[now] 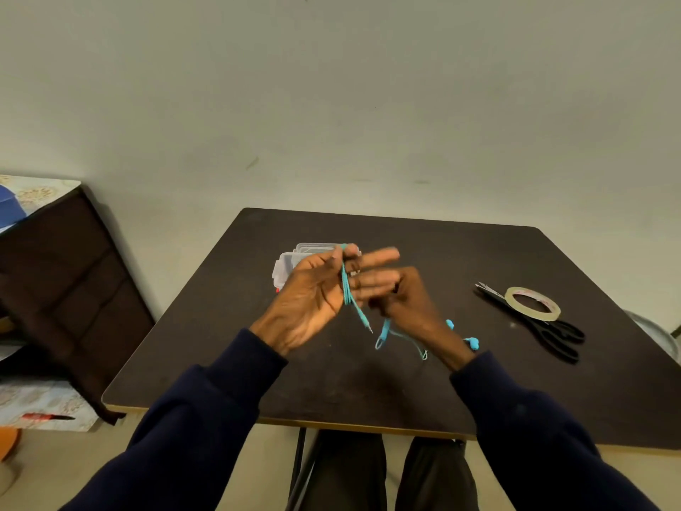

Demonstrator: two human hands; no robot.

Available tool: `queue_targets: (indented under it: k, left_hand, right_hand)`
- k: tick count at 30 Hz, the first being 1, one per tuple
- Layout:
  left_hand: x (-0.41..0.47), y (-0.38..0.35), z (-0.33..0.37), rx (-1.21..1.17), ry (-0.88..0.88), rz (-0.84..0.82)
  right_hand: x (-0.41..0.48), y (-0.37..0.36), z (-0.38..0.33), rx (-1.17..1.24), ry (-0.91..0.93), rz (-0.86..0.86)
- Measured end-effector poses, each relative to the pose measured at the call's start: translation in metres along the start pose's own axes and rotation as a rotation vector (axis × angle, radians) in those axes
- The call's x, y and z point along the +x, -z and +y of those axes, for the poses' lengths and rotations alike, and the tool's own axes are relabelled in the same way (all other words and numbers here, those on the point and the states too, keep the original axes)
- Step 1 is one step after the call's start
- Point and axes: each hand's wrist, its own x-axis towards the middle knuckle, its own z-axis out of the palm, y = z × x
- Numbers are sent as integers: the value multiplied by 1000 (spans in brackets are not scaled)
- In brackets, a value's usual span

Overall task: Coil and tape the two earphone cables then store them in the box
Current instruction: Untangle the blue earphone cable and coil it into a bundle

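Winding a turquoise earphone cable (347, 293) round the left hand (313, 296), its straight fingers (379, 257) serving as a spool, thumb pinning the loops; the blurred right hand (409, 302) is seemingly feeding slack, grip unclear, both hovering before the far box (285, 265)

The earphone cable (348, 293) is turquoise, its earbuds (473, 342) a brighter blue. The bench (405, 385) is dark brown. The box (285, 265) is clear, the scissors (549, 331) black, the tape roll (533, 303) pale yellow, the sleeves (206, 411) navy. At far left, a pale cloth (44, 400) bears a floral pattern.
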Motion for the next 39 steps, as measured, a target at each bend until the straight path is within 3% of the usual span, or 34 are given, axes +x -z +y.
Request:
queue_targets:
  k: [6,10,13,16,19,23,25,30,32,35,39]
  left_hand:
    - [11,9,14,46,-191,135]
    - [17,17,12,174,-270,308]
    - [15,21,2,519,-253,404]
    - [6,26,-10,844,-185,345]
    - [-1,23,-14,894,-62,284]
    - [-3,14,-18,975,59,296]
    - [-4,14,-17,917,112,263]
    - [-6,8,-6,491,133,150]
    - [-4,4,2,310,110,105]
    - [3,0,13,98,77,40]
    - [12,-7,15,-89,13,21]
  right_hand:
    - [-24,-23,2,29,-121,-242]
    - [-34,-24,-10,-115,-112,-323]
    - [-33,-15,-27,-413,36,-292]
    - [-25,3,-48,-812,210,-201]
    - [-12,22,-60,-1106,271,-104]
    - [7,35,-58,-1170,386,-31]
    - [13,39,-52,-1088,398,-1]
    - [11,30,-28,-841,316,29]
    - [5,19,-23,-529,248,45]
    - [-2,-1,-21,124,44,8]
    - [-10,-22,-9,293,-117,2]
